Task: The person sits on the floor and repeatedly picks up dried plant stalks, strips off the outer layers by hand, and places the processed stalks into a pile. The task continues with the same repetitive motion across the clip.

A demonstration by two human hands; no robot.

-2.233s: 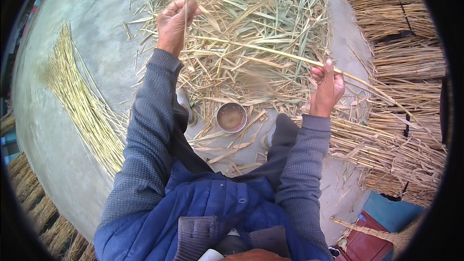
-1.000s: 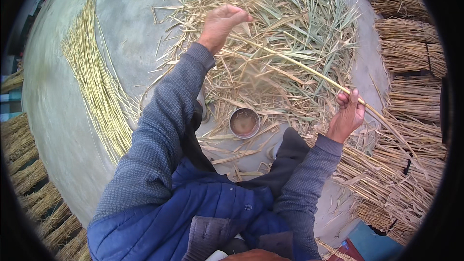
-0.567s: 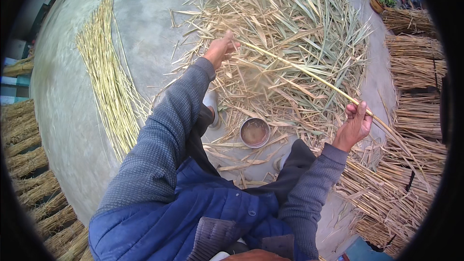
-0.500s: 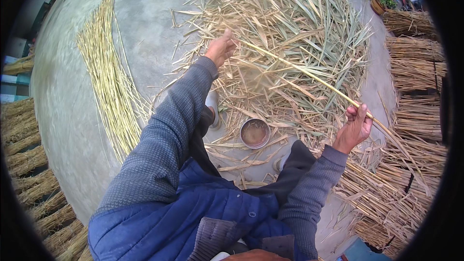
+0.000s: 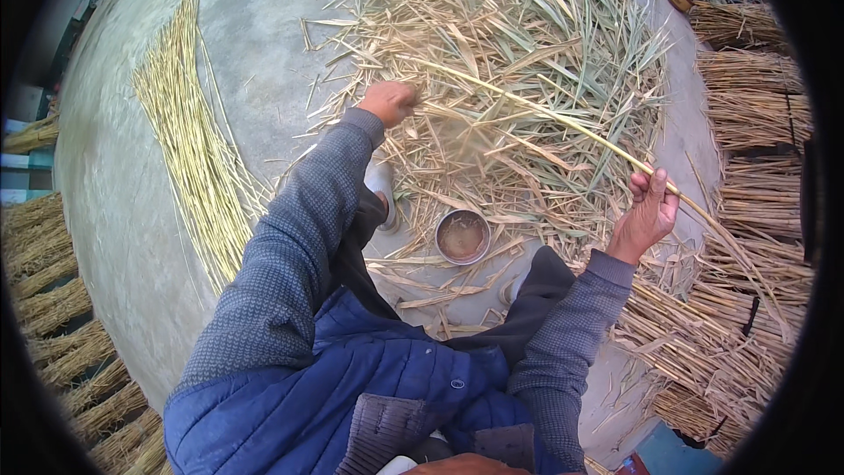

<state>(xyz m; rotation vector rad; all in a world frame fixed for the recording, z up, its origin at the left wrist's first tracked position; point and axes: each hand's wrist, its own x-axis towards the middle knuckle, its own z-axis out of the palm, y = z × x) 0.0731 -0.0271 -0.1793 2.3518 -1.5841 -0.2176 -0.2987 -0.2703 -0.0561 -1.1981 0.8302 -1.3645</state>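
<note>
A long, thin yellow-green reed stalk (image 5: 563, 120) slants across the view, with dry leaf trailing from its lower right end. My right hand (image 5: 646, 215) grips it between thumb and fingers near that end. Below and left of the stalk's far end is my left hand (image 5: 389, 102), apart from the stalk. Its fingers are curled in and partly blurred, so whatever they may hold is hidden. Under both hands spreads a big heap of dry and greenish stripped leaves (image 5: 519, 26).
A metal bowl (image 5: 462, 237) with brownish contents stands between my feet. Clean yellow stalks (image 5: 189, 123) lie in a sheaf on the concrete floor (image 5: 264, 44) at left. Bundles of unstripped reeds (image 5: 756, 198) are stacked at right, with more bundles (image 5: 53, 299) along the left edge.
My left hand has come slightly down and left, away from the stalk, and its fingers have curled in. My right hand keeps its grip on the reed stalk, nearly in place.
</note>
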